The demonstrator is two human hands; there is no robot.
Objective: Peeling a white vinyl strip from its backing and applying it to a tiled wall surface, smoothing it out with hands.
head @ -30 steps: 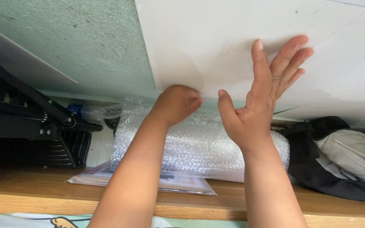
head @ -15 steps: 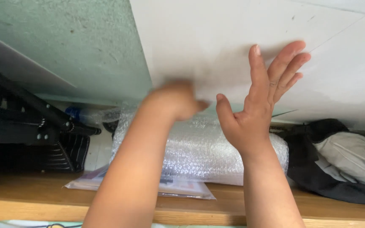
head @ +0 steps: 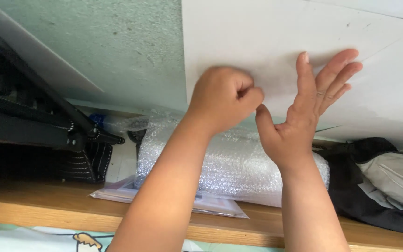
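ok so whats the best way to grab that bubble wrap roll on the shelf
Probably by its left end, coming in from the front. The bubble wrap roll lies on its side along the wooden shelf, and both forearms cross its middle and right part, while the left end is clear. It looks soft, so an open-hand wrap around the end should suit.

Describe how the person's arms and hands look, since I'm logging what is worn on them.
Both forearms are bare, with no sleeves in view. The left hand shows no glove or watch. The right hand is gloveless too, with what looks like a thin ring on one finger.
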